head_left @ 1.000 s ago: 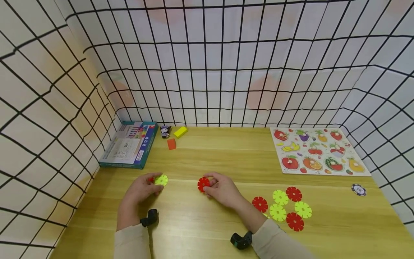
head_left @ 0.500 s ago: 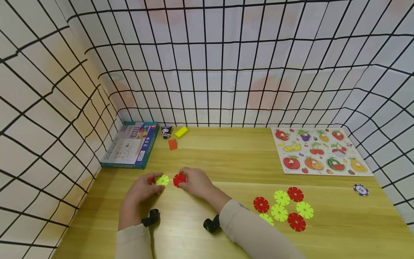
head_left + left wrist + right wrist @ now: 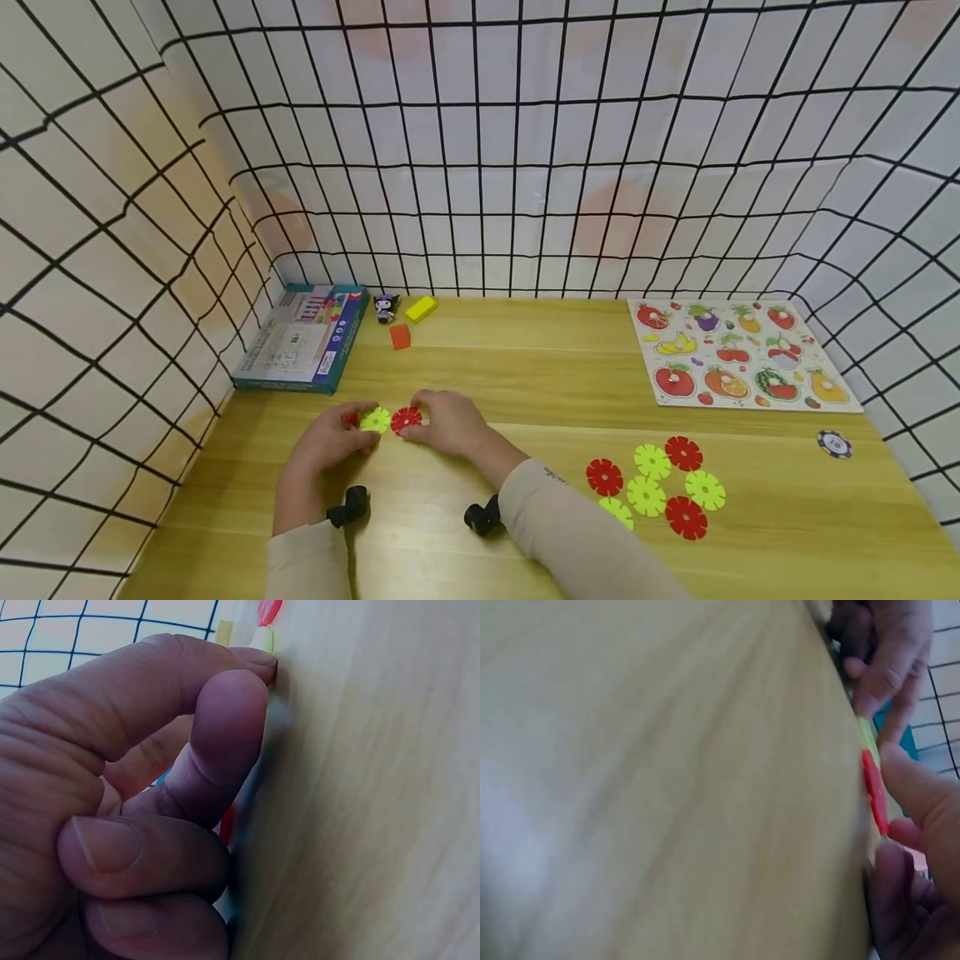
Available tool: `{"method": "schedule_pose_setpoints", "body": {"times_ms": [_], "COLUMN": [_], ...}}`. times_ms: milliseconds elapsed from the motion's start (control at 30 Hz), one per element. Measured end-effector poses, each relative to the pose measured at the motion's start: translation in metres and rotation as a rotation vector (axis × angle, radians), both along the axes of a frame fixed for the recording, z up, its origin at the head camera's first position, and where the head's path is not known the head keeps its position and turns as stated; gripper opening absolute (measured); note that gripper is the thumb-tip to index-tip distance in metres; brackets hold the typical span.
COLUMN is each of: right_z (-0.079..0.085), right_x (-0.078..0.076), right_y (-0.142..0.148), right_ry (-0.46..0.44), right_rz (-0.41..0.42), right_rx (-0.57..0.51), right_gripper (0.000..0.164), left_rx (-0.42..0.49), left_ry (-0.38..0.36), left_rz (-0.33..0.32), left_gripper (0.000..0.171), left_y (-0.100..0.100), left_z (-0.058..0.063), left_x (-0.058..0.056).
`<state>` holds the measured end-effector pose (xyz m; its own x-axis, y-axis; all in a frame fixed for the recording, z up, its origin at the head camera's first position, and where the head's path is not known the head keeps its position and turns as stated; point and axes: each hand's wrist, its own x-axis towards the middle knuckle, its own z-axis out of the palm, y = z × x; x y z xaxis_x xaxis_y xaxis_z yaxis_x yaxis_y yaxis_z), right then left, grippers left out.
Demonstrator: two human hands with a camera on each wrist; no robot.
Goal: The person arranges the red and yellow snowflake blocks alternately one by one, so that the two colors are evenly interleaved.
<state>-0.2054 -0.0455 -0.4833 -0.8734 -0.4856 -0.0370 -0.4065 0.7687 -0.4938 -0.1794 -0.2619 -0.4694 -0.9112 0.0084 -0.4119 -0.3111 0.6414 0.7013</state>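
My left hand [image 3: 326, 437] pinches a yellow-green notched plastic disc [image 3: 375, 421] between thumb and forefinger, low over the table. Part of a red disc [image 3: 352, 418] peeks out behind those fingers, mostly hidden. Just to the right, my right hand [image 3: 453, 423] holds another red notched disc [image 3: 407, 422] by its edge. In the right wrist view this red disc [image 3: 874, 787] meets the yellow-green disc [image 3: 867, 735] edge to edge; whether their slots interlock I cannot tell. The left wrist view mostly shows curled fingers [image 3: 225, 735], which cover much of the discs.
Several loose red and yellow-green discs [image 3: 647, 496] lie at the right front. Behind them are a fruit puzzle board [image 3: 708, 357] and a poker chip [image 3: 834, 444]. At back left sit a box [image 3: 300, 337], a small figurine [image 3: 386, 308], a yellow block [image 3: 421, 309] and an orange block [image 3: 400, 337].
My right hand has moved left with its red disc, from mid-table to the edge of the yellow-green one. The left hand has stayed in place, holding its disc.
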Motion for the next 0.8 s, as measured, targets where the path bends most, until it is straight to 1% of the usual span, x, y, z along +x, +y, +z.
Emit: {"method": "schedule_pose_setpoints", "body": {"times_ms": [167,333,400,500,600,700,800], "right_z": [-0.003,-0.002,-0.001,-0.003,-0.003,0.003,0.009], "right_x": [-0.001,0.001,0.001,0.002,0.006,0.018,0.035], "right_y": [0.004,0.005,0.006,0.010,0.021,0.037,0.057], "right_ry": [-0.002,0.016,0.005,-0.064,-0.180,-0.267,-0.313], "right_rz": [0.028,0.027,0.019,-0.012,-0.054,-0.060,-0.032], "right_rx": [-0.041,-0.039,-0.054,-0.153,-0.300,-0.395,-0.431], "right_gripper": [0.046,0.045,0.046,0.049,0.052,0.054,0.053], "left_rx": [0.009,0.034,0.031,0.045,0.109,0.177,0.219], "left_ry": [0.015,0.021,0.020,0.029,0.025,-0.005,-0.044], "left_rz": [-0.001,-0.009,-0.011,-0.003,-0.010,-0.027,-0.043], "left_gripper": [0.056,0.059,0.062,0.064,0.062,0.058,0.058], "left_y": [-0.002,-0.001,0.000,0.004,0.011,0.020,0.026], "left_z": [0.000,0.001,0.001,0.001,-0.001,-0.002,-0.003], "left_x": [0.001,0.002,0.001,0.001,0.001,0.000,0.001]}}
